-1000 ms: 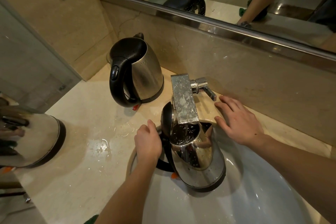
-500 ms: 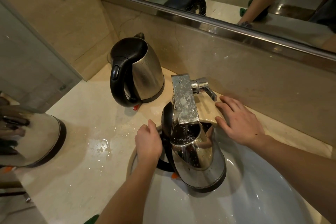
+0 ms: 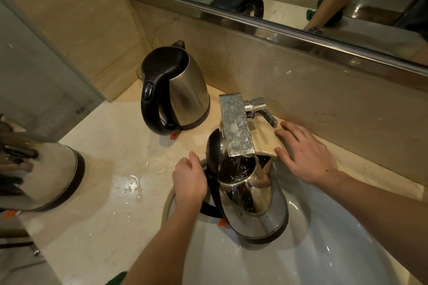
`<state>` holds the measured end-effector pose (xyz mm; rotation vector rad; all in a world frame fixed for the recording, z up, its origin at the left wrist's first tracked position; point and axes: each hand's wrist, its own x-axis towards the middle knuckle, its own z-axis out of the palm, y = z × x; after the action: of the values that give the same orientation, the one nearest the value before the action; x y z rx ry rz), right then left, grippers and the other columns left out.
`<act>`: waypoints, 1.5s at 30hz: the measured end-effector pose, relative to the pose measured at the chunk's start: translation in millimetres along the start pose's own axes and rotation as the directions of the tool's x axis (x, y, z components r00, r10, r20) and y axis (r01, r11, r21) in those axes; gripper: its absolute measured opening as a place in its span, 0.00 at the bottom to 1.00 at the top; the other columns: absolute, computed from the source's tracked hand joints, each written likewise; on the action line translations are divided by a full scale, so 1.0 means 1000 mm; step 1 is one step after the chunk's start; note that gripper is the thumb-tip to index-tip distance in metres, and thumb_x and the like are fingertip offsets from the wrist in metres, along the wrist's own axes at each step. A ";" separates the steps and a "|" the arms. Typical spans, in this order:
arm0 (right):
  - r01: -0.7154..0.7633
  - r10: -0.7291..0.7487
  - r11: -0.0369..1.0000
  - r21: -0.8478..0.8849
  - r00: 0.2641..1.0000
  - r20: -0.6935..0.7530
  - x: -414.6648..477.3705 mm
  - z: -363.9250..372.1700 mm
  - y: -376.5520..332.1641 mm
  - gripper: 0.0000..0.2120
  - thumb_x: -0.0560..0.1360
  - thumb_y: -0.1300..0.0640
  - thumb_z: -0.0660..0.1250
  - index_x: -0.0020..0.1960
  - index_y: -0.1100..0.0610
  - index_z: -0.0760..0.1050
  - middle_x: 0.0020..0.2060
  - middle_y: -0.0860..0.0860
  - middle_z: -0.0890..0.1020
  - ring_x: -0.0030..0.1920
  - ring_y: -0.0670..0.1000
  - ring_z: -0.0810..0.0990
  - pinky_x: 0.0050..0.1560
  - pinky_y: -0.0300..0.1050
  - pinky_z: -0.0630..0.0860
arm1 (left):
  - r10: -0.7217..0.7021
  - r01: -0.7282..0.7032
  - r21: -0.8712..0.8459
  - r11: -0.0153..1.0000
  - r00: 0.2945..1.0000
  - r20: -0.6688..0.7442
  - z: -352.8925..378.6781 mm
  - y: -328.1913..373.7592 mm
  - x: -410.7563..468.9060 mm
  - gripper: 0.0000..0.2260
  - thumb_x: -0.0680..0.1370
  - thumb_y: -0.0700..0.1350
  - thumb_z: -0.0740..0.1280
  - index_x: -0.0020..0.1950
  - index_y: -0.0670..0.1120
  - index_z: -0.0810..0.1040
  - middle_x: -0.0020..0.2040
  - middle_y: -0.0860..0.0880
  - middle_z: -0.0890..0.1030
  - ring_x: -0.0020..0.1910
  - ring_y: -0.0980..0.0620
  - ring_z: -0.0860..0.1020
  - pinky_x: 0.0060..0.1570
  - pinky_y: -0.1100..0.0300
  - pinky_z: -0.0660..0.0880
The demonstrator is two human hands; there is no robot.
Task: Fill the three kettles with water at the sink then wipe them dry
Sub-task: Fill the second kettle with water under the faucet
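A steel kettle (image 3: 254,210) with its black lid open stands in the white sink (image 3: 335,250), right under the flat chrome faucet spout (image 3: 236,127). My left hand (image 3: 190,180) grips its black handle. My right hand (image 3: 305,155) rests flat with spread fingers on the counter at the sink's rim, just below the faucet lever (image 3: 264,111). A second steel kettle (image 3: 185,95) with a black lid and handle stands shut on the counter behind. A third kettle (image 3: 44,173) stands at the far left edge, partly cut off.
Water puddles (image 3: 129,185) lie on the beige stone counter between the kettles. A marble backsplash and a framed mirror (image 3: 278,23) run close behind the faucet. A glass partition (image 3: 41,71) stands at the left.
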<state>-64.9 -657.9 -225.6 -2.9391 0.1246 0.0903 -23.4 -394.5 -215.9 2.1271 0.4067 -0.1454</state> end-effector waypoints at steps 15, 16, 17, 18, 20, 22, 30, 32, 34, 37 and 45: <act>0.004 -0.004 1.000 -0.011 1.000 0.001 0.000 0.002 0.002 0.30 0.78 0.36 0.44 0.73 0.49 0.63 0.75 0.48 0.62 0.74 0.50 0.58 0.70 0.52 0.66 | 0.004 -0.004 0.004 1.000 1.000 0.003 0.000 0.000 0.000 0.21 0.84 0.52 0.52 0.34 0.44 0.65 0.32 0.47 0.66 0.32 0.51 0.65 0.34 0.53 0.64; 0.002 -0.002 1.000 -0.011 1.000 0.002 0.000 0.001 0.002 0.31 0.77 0.36 0.43 0.73 0.49 0.63 0.75 0.48 0.63 0.74 0.51 0.58 0.71 0.52 0.65 | 0.005 -0.005 0.003 1.000 1.000 0.004 0.000 0.000 -0.001 0.20 0.84 0.51 0.52 0.34 0.45 0.65 0.32 0.47 0.66 0.31 0.51 0.65 0.34 0.54 0.64; 0.002 -0.001 1.000 -0.012 1.000 0.003 0.000 0.001 0.001 0.31 0.77 0.36 0.43 0.74 0.49 0.63 0.75 0.48 0.63 0.74 0.51 0.58 0.71 0.52 0.65 | 0.005 -0.005 0.003 1.000 1.000 0.004 0.000 0.001 -0.001 0.20 0.84 0.51 0.52 0.34 0.45 0.65 0.32 0.47 0.66 0.31 0.52 0.65 0.33 0.54 0.64; 0.001 -0.001 1.000 -0.013 1.000 0.003 0.000 0.002 0.001 0.31 0.77 0.36 0.43 0.74 0.49 0.63 0.75 0.48 0.63 0.74 0.51 0.58 0.71 0.52 0.65 | 0.006 -0.006 0.003 1.000 1.000 0.002 -0.001 0.001 -0.001 0.20 0.84 0.51 0.52 0.34 0.45 0.64 0.32 0.47 0.66 0.31 0.52 0.65 0.33 0.55 0.64; 0.001 -0.001 1.000 -0.010 1.000 0.000 0.000 0.001 0.001 0.32 0.77 0.36 0.42 0.73 0.49 0.63 0.75 0.48 0.63 0.74 0.51 0.59 0.71 0.51 0.64 | 0.008 -0.008 0.003 1.000 1.000 0.000 -0.001 0.002 -0.001 0.20 0.84 0.51 0.52 0.34 0.45 0.64 0.31 0.47 0.66 0.31 0.52 0.66 0.33 0.55 0.64; 0.001 -0.001 1.000 -0.011 1.000 0.005 0.000 0.001 0.001 0.32 0.76 0.35 0.42 0.74 0.49 0.63 0.75 0.48 0.63 0.75 0.51 0.58 0.71 0.51 0.64 | 0.008 -0.008 0.003 1.000 1.000 0.001 0.000 0.001 -0.001 0.20 0.84 0.51 0.52 0.34 0.45 0.65 0.31 0.47 0.66 0.31 0.52 0.66 0.33 0.54 0.64; -0.001 0.001 1.000 -0.014 1.000 0.009 0.000 0.001 0.001 0.28 0.79 0.37 0.45 0.74 0.48 0.62 0.75 0.48 0.62 0.75 0.50 0.58 0.71 0.51 0.64 | 0.008 -0.007 0.002 1.000 1.000 -0.005 0.001 -0.001 0.000 0.21 0.84 0.51 0.53 0.33 0.45 0.65 0.31 0.48 0.66 0.31 0.51 0.66 0.33 0.54 0.64; -0.001 0.001 1.000 -0.009 1.000 0.009 0.000 0.001 0.001 0.30 0.78 0.36 0.44 0.74 0.48 0.62 0.75 0.48 0.62 0.75 0.50 0.58 0.71 0.52 0.65 | 0.006 -0.006 0.004 1.000 1.000 -0.005 0.001 -0.001 0.001 0.21 0.84 0.51 0.53 0.33 0.45 0.65 0.31 0.47 0.66 0.31 0.51 0.66 0.33 0.54 0.64; 0.001 -0.001 1.000 -0.007 1.000 0.008 0.000 0.001 0.001 0.31 0.77 0.35 0.43 0.74 0.48 0.63 0.75 0.48 0.62 0.74 0.50 0.58 0.71 0.51 0.65 | 0.005 -0.005 0.002 1.000 1.000 -0.005 0.001 -0.001 0.001 0.20 0.84 0.51 0.53 0.33 0.45 0.65 0.31 0.47 0.66 0.31 0.51 0.65 0.33 0.54 0.64; 0.003 -0.003 1.000 -0.001 1.000 0.005 0.000 0.000 0.001 0.32 0.76 0.35 0.42 0.74 0.48 0.62 0.75 0.48 0.62 0.75 0.51 0.58 0.71 0.51 0.64 | 0.001 -0.001 -0.002 1.000 1.000 -0.004 0.001 -0.001 0.001 0.20 0.84 0.51 0.53 0.33 0.45 0.65 0.31 0.47 0.66 0.32 0.51 0.66 0.33 0.54 0.64; 0.005 -0.005 1.000 0.002 1.000 -0.001 -0.001 0.001 0.001 0.30 0.78 0.37 0.44 0.74 0.49 0.63 0.75 0.48 0.62 0.74 0.50 0.58 0.70 0.52 0.65 | 0.003 -0.003 0.003 1.000 1.000 -0.007 0.001 -0.002 0.002 0.21 0.84 0.52 0.52 0.33 0.44 0.64 0.31 0.47 0.65 0.31 0.51 0.65 0.34 0.53 0.64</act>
<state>-65.6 -658.6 -226.5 -2.9377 0.1171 0.0879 -22.5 -394.1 -218.2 2.1316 0.4078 -0.1374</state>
